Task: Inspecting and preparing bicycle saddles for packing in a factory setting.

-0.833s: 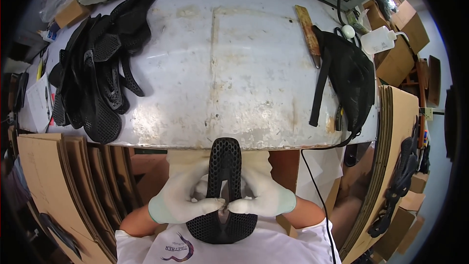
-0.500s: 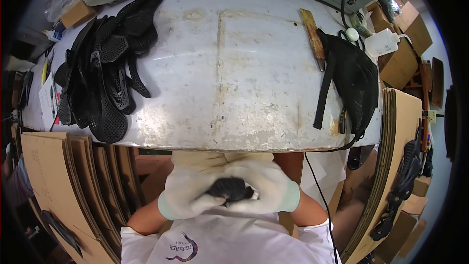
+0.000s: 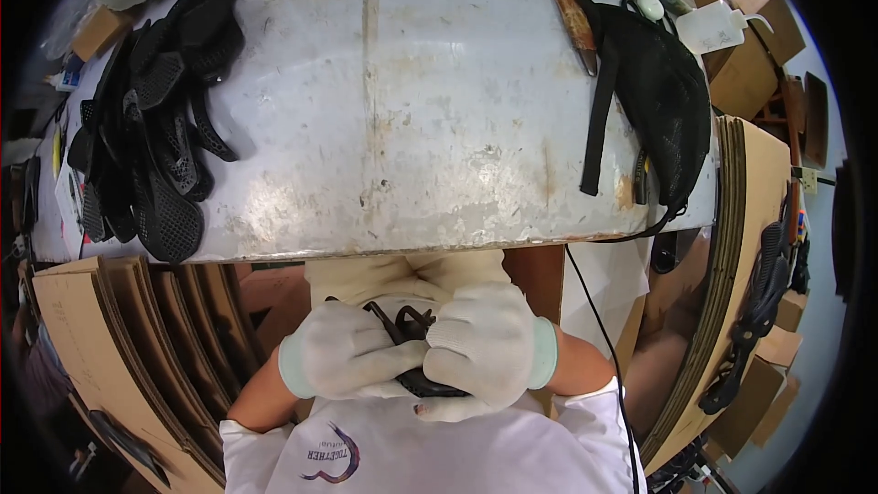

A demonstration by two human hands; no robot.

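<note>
Over my lap, in front of the table's near edge, both my hands in white knitted gloves are closed on one black piece. Thin dark strips or loops rise from its far side, and its kind is mostly hidden by the gloves. My left hand wraps its left end, with the thumb lying along it. Over the right part curl the fingers of my right hand, and a fingertip shows through the glove low down. A pile of black perforated, sole-shaped pieces lies at the left of the table.
A black mesh bag with a strap lies on the table's right, beside a worn wooden-handled tool and a white squeeze bottle. Cardboard sheets stand at left, more cardboard at right. A black cable hangs down.
Both hands have turned and shifted their grip on the black piece; its dark strips now show between them. My view has tilted, so the table appears higher and farther left.
</note>
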